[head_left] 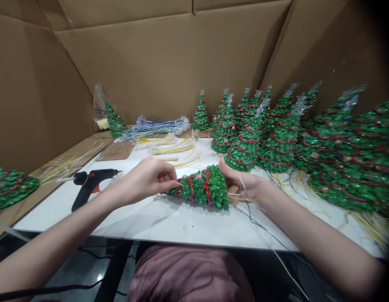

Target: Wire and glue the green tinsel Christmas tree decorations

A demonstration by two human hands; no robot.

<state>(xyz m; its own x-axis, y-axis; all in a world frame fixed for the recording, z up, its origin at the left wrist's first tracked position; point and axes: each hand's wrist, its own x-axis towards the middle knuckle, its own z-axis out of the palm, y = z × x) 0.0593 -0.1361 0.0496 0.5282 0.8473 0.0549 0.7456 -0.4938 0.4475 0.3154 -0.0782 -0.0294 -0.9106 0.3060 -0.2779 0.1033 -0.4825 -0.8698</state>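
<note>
A small green glitter Christmas tree [202,187] with red garland lies on its side above the white table [169,222], its tip pointing left. My left hand [148,178] is closed in a pinch at the tree's tip, on a thin yellowish wire. My right hand [241,182] grips the tree's wide base, thumb up, with thin wires trailing from under the fingers.
A black hot glue gun [89,182] lies left of my hands. Several finished trees [276,134] stand crowded at the right and back. Bundles of yellow wires [172,147] and blue-white wires [156,126] lie behind. Another tree [10,186] lies at far left. Cardboard walls surround the table.
</note>
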